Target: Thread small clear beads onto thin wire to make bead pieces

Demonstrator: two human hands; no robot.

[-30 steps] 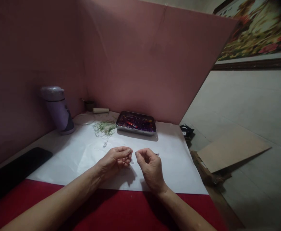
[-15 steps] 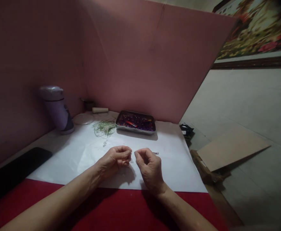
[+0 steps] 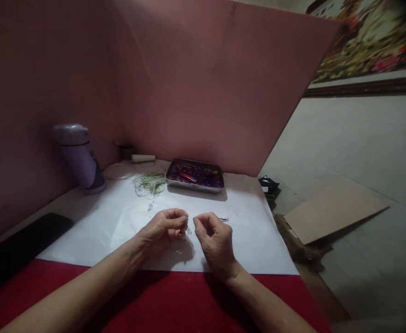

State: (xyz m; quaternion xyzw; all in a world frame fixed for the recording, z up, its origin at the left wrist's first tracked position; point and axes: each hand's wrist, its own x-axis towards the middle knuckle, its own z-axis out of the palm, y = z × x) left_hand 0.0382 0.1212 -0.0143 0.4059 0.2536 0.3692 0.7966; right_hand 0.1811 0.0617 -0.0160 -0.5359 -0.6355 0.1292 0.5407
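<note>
Above the white paper (image 3: 258, 240), my left hand (image 3: 166, 229) is closed in a pinch, thumb against forefinger. Facing it across a narrow gap, my right hand (image 3: 216, 240) pinches too. Whatever sits between the fingertips of either hand is too small to make out. A few tiny clear rings or beads (image 3: 189, 230) show just beside the left fingers. Another small cluster of clear rings (image 3: 150, 206) lies on the paper beyond the left hand. Behind the right hand, a thin dark piece with a pale tip (image 3: 225, 219) is partly hidden.
A metal tray (image 3: 196, 187) of purple beads, with a red pen-like item in it, stands at the back. Left of it are tangled green threads (image 3: 150, 183), a pale roll (image 3: 143, 158) and a purple bottle (image 3: 81, 162). A black object (image 3: 32, 238) lies at left; pink panels (image 3: 196, 83) enclose the back.
The hands hold nearly the same pinched pose, fingertips close together. The whole view has shifted slightly, with things appearing a little further left.
</note>
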